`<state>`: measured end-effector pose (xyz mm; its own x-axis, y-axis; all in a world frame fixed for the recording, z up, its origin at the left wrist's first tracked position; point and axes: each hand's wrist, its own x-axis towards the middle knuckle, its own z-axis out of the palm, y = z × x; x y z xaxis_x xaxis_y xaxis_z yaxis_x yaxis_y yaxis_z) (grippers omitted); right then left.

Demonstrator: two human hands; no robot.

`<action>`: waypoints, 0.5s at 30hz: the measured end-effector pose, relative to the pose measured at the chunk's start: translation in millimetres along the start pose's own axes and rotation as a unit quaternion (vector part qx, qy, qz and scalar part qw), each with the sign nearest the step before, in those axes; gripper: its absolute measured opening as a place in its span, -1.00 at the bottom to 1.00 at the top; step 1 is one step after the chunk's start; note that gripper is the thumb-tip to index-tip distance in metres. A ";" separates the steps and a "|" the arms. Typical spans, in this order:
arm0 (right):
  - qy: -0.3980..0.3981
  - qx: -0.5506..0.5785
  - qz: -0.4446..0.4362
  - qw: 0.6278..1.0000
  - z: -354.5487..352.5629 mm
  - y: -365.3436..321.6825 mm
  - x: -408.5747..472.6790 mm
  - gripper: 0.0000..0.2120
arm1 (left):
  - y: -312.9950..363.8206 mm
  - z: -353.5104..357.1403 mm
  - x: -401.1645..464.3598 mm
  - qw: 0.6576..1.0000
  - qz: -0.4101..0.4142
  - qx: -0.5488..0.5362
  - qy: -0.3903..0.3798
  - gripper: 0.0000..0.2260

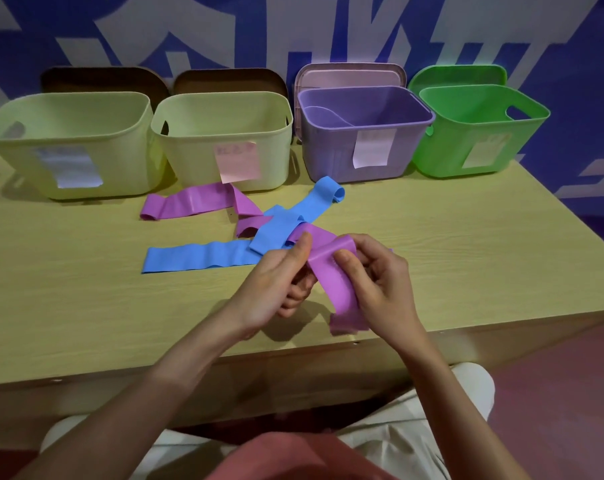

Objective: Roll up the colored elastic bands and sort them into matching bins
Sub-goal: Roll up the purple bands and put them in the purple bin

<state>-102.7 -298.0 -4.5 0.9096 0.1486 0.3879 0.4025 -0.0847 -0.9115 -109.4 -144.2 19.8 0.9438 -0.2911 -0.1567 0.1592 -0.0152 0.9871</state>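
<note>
A purple elastic band (335, 275) is lifted off the table between both hands, its loose end hanging to the table near the front edge. My left hand (276, 282) pinches it with thumb on top. My right hand (376, 275) grips the band's other side with curled fingers. A blue band (203, 258) lies flat left of my hands and runs up to a curled end (331, 194). Another purple band (189, 202) lies under it, farther back. Behind stand the purple bin (362, 109) and the green bin (480, 129).
Two pale yellow bins (68, 112) (224, 109) stand at the back left, each with a paper label. Lids lean against the blue-and-white wall behind all the bins. The wooden table (85, 306) ends just in front of my knees.
</note>
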 end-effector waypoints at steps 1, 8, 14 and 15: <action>0.003 -0.001 -0.002 1.000 0.5 0.9 -0.1 -0.90 | -1.3 1.2 0.1 1.000 0.008 0.015 0.009 -0.54; 0.005 0.009 0.004 1.000 4.5 2.6 2.7 -0.93 | -11.7 1.7 0.9 0.946 0.188 0.246 0.090 -0.62; -0.011 0.034 0.016 0.999 0.8 3.6 0.9 -0.69 | -9.3 3.7 5.2 0.955 0.168 0.220 0.107 -0.62; -0.017 0.046 0.021 0.999 0.0 3.8 1.0 -0.65 | -7.4 3.7 5.8 0.971 0.140 0.167 0.099 -0.62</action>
<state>-100.3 -298.2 -7.6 0.9212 0.1795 0.3452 0.3512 -0.0019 -0.9363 -106.1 -149.3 11.7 0.9790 -0.1393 0.1489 -0.1833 -0.2812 0.9420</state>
